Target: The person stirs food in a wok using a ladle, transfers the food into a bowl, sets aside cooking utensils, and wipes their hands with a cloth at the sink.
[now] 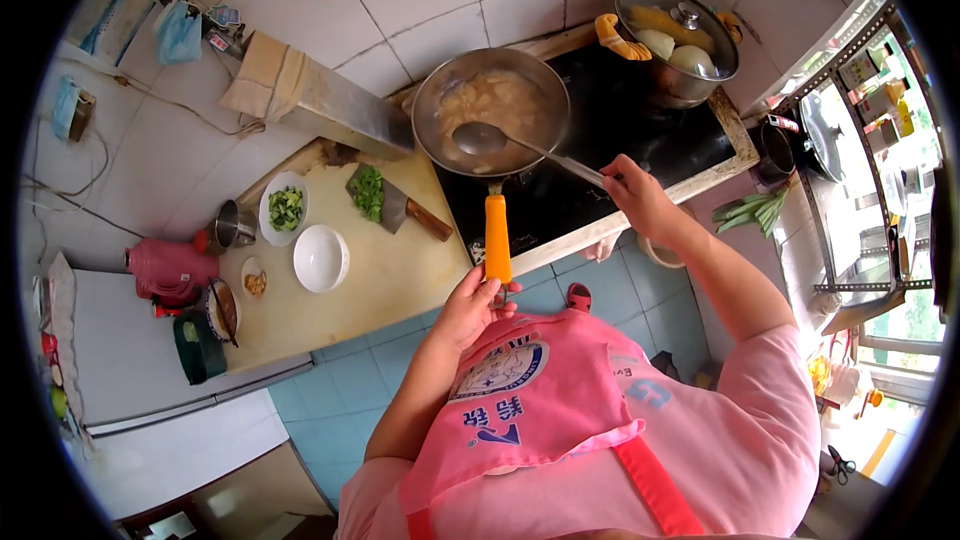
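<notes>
A frying pan [553, 100] sits on the black stove, with pale pieces of food [495, 100] in brownish liquid inside it. My left hand [472, 308] is closed around the lower end of its orange handle [497, 235], near my apron. My right hand [640, 198] grips the long shaft of a metal ladle [480, 138] from the right side. The ladle's bowl is over the left part of the pan, at the food's surface. The handle's tip is partly hidden by my left fingers.
A lidded pot [680, 40] stands at the stove's back right. On the left counter [400, 285] are a cleaver [392, 202] with chopped greens, a bowl of cut green vegetable [285, 208], a white bowl [321, 258] and a small dish [254, 280]. Leafy greens [752, 210] lie at right.
</notes>
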### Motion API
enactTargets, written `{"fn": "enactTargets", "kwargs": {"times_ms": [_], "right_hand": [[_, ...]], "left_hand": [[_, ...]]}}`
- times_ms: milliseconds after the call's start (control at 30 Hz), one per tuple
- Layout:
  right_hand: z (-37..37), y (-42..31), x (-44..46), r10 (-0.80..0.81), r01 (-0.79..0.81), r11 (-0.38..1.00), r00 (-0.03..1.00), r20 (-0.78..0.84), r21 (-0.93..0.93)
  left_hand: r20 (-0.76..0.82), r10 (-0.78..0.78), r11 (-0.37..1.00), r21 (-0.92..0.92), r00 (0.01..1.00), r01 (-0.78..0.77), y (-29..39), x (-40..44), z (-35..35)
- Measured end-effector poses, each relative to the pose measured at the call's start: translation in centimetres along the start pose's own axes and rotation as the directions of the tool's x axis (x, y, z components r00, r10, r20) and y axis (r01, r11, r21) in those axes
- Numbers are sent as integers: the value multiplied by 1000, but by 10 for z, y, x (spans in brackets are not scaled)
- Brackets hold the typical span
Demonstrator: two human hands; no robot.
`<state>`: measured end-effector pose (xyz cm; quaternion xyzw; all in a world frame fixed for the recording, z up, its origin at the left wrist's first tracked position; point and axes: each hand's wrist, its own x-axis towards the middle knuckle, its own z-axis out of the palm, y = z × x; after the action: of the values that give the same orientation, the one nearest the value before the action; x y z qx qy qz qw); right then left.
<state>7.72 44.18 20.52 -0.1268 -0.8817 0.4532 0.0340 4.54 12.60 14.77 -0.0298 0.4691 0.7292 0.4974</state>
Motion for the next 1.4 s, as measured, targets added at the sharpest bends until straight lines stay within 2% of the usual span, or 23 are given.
{"fn": "enactTargets", "kwargs": {"times_ms": [133,367,533,600,700,900,1133,1233,1400], "right_hand": [[-12,6,6,48,-49,999,996,71,16],[-15,29,22,-69,63,996,994,90,68],[-13,33,39,-98,93,993,992,80,73],[-8,38,44,-167,162,983,984,63,84],[-13,33,41,-116,108,992,984,137,68],[-23,30,33,-79,69,995,985,156,67],[-33,24,31,-69,65,998,980,184,24],[-32,29,31,-139,136,990,979,149,31],[-37,23,26,-11,11,1000,976,217,3]], "left_hand": [[-38,37,999,-3,999,-37,-3,0,7],[-119,55,998,26,991,-52,-3,-3,18],[-118,61,998,39,991,-57,-7,0,12],[-119,58,998,39,991,-53,-7,0,12],[-125,54,998,42,991,-50,-6,0,14],[-122,50,998,54,991,-44,-4,0,15],[-108,48,998,44,993,-44,-4,0,13],[-107,52,998,40,993,-48,-4,1,13],[-113,55,998,30,992,-52,-5,0,13]]}}
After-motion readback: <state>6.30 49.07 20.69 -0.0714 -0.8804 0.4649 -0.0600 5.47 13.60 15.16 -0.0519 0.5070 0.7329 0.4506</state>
